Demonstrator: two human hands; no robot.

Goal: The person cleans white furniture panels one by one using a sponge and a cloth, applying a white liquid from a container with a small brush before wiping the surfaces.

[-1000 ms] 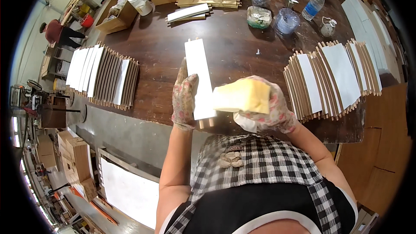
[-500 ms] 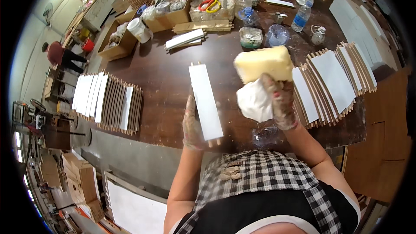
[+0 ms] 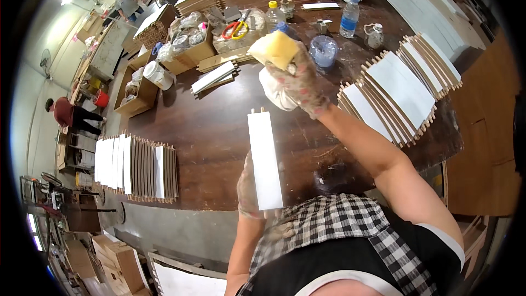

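While left hand (image 3: 248, 189) holds white slat (image 3: 264, 159) by its side at near edge of table (image 3: 211, 148), right hand (image 3: 306, 81) grips yellow sponge (image 3: 274, 49) plus white wad (image 3: 273, 89); slat stack (image 3: 145, 167) near-left corner, second stack (image 3: 397, 94) right edge, bottle (image 3: 349, 19) toward far edge.

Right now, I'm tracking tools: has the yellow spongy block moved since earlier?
Yes: the yellow spongy block has moved up the picture, toward the red-and-yellow-handled scissors.

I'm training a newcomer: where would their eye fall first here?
Probably the yellow block and white cloth in the gloved right hand, at upper middle. Below it, a white slat with the left hand at its left edge. Then the left slat stack and right slat stack on the table.
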